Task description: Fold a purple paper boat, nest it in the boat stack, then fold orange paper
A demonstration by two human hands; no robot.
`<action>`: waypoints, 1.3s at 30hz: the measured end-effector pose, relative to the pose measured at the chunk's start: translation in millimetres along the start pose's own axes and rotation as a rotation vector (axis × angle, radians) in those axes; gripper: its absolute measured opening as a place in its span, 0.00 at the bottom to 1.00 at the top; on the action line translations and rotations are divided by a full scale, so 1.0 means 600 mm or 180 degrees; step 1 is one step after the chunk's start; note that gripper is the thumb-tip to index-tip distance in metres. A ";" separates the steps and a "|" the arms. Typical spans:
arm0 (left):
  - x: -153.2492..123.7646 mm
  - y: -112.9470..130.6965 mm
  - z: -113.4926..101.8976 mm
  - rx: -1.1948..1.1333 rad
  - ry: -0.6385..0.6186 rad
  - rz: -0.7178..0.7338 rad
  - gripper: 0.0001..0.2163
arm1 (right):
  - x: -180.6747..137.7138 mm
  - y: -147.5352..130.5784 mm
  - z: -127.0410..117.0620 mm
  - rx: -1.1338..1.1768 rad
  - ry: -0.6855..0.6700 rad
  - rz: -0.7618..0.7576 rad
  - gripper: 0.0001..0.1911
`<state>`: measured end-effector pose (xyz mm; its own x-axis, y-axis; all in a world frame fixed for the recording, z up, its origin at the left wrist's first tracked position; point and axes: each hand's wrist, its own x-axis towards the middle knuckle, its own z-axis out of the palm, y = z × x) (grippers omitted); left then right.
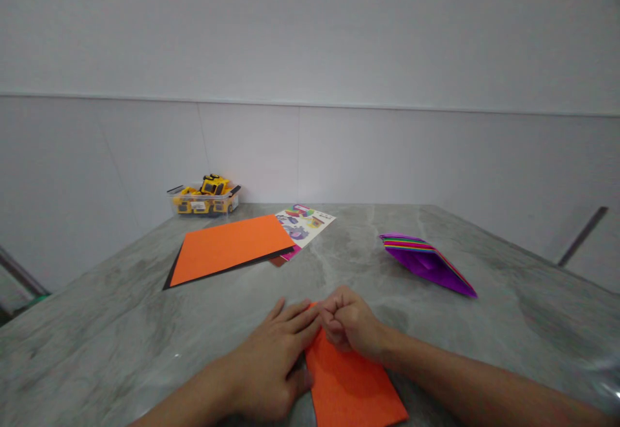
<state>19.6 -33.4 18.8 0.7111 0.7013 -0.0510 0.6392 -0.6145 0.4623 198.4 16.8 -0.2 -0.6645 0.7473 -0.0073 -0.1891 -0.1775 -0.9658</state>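
Note:
A narrow folded piece of orange paper (351, 385) lies on the table at the near middle, pointing away from me. My left hand (276, 362) rests flat along its left edge, fingers stretched out and their tips on the far end of the paper. Against that same far end presses my right hand (351, 323), its fingers curled into a fist, close beside the left fingertips. I see nothing inside the fist. Both hands hide part of the paper's top end.
Orange sheets (232, 246) with a black one beneath lie at the left, overlapping a printed booklet (310, 223). Farther back stands a clear plastic box (206, 204) of yellow toy vehicles. A fanned purple and multicoloured paper stack (426, 264) is at the right. A wall rises behind the grey marbled table (121, 323).

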 end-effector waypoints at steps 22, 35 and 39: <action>0.006 -0.005 0.017 0.0033 0.0022 -0.0306 0.36 | -0.056 -0.023 0.063 -0.0857 -0.2079 -0.0140 0.13; 0.002 0.001 0.011 0.0011 0.0031 -0.0306 0.37 | -0.059 -0.074 0.051 -0.0451 -0.1664 -0.0573 0.11; 0.002 0.001 0.009 -0.0034 0.0061 -0.0182 0.36 | -0.016 -0.030 0.010 0.0235 -0.0725 -0.0291 0.07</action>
<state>22.3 -35.1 14.1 0.6677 0.7420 -0.0608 0.6754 -0.5694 0.4686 203.5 9.1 18.6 -0.7864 0.6002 0.1458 -0.3025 -0.1684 -0.9382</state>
